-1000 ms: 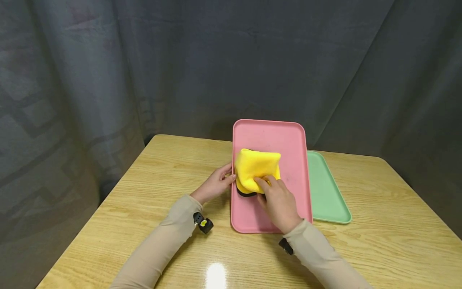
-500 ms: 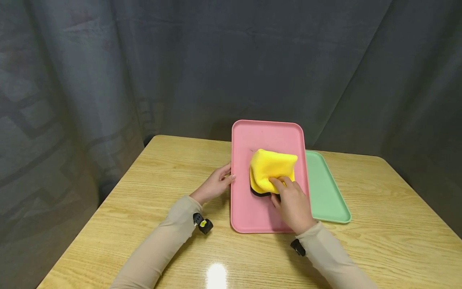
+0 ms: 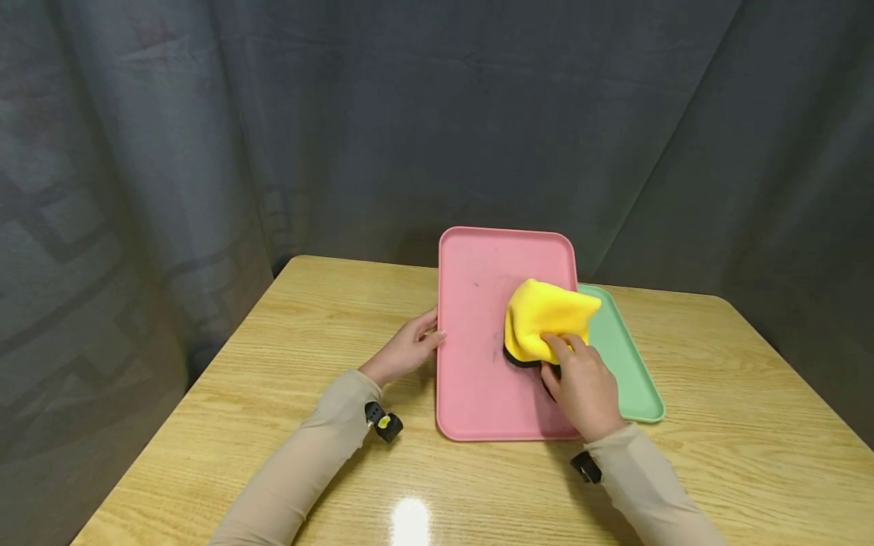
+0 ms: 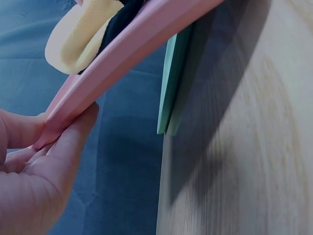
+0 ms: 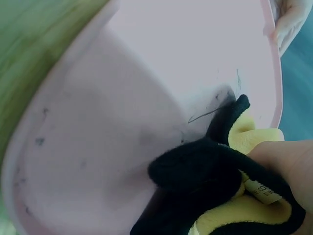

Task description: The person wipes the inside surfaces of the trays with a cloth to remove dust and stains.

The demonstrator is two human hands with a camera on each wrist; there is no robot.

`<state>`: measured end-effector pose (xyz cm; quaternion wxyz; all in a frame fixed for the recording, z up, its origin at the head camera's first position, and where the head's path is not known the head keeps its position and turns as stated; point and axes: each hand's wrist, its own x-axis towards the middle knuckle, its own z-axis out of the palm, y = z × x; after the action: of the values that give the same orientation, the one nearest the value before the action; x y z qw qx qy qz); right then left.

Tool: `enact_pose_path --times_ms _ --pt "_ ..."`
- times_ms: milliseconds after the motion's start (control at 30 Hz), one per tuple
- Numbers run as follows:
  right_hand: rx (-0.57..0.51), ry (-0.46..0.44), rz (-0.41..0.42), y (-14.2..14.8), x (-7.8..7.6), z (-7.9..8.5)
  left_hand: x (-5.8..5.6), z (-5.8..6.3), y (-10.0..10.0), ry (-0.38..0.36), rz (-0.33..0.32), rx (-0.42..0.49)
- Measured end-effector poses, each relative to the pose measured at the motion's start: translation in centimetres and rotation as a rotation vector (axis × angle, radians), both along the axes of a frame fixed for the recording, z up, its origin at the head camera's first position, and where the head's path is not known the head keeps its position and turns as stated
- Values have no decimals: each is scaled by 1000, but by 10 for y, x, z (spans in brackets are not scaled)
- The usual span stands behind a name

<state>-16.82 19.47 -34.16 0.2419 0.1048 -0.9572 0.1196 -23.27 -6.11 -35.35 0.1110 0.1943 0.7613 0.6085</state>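
Note:
My left hand (image 3: 407,346) pinches the left rim of a pink tray (image 3: 471,394), thumb over the edge and fingers beneath it. In the left wrist view that tray is tilted, its held side raised above the table. My right hand (image 3: 583,387) grips a bunched cloth (image 3: 549,315), yellow on one face and black on the other, against the right part of the tray. A small label (image 5: 264,191) shows on the cloth in the right wrist view. Dark marks (image 5: 40,141) and thin dark lines (image 5: 205,115) are on the tray's surface near the cloth.
A green tray (image 3: 617,364) lies on the wooden table (image 3: 328,318), partly hidden beneath the pink one. Behind the table hangs a dark grey curtain (image 3: 437,129).
The right hand has slid the cloth rightward across the pink tray, from its left side to its right edge, exposing more dark marks. The left hand and tray have hardly moved.

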Motion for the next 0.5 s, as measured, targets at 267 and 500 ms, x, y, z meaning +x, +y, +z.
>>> enact_pose_path --times_ms 267,500 --pt "13 15 6 -3 0 1 1 0 0 3 9 -13" --pt "19 24 21 -9 0 0 0 0 -1 3 3 -12"
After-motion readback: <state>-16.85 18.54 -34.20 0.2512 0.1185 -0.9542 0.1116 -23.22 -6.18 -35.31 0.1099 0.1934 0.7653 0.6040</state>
